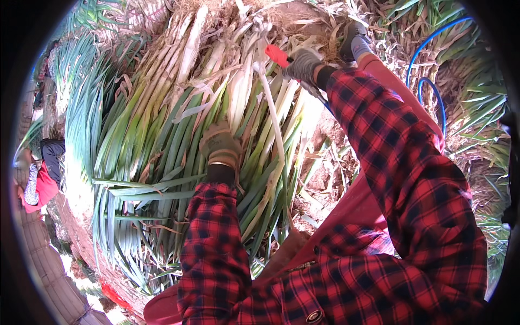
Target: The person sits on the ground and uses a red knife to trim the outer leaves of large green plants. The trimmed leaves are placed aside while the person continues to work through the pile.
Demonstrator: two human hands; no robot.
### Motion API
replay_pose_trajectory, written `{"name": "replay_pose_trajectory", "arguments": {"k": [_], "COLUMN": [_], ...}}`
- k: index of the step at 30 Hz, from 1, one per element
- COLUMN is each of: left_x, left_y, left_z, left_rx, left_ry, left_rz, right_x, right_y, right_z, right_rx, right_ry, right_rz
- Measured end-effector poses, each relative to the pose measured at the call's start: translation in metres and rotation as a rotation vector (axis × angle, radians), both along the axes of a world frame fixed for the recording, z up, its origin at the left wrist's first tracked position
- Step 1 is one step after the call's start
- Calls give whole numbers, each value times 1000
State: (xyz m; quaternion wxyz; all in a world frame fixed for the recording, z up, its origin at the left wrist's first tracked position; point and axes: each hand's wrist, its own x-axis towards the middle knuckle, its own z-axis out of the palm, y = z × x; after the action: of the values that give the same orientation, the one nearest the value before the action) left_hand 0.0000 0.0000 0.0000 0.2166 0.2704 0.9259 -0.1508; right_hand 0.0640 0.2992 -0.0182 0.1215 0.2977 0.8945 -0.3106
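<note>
Under left hand [220, 143], leek heap [146, 116]; rightward, blue hose [433, 36] over leaf-strewn ground [326, 181].

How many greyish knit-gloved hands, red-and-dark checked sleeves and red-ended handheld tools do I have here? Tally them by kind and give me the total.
Greyish knit-gloved hands (left hand, right hand): 2
Red-and-dark checked sleeves (left sleeve, right sleeve): 2
Red-ended handheld tool: 1
Total: 5
</note>
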Motion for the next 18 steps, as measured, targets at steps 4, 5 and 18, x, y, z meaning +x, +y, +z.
{"name": "replay_pose_trajectory", "arguments": {"k": [4, 5, 18], "left_x": [-7, -11, 63], "left_y": [21, 18, -52], "left_z": [-5, -5, -42], "left_rx": [12, 31, 576], "left_ry": [-133, -155, -426], "left_rz": [22, 37, 294], "right_x": [25, 25, 137], "right_y": [0, 3, -92], "right_z": [-5, -2, 54], "right_rx": [-38, -34, -448], "right_ry": [74, 53, -60], "right_rz": [27, -29, 110]}}
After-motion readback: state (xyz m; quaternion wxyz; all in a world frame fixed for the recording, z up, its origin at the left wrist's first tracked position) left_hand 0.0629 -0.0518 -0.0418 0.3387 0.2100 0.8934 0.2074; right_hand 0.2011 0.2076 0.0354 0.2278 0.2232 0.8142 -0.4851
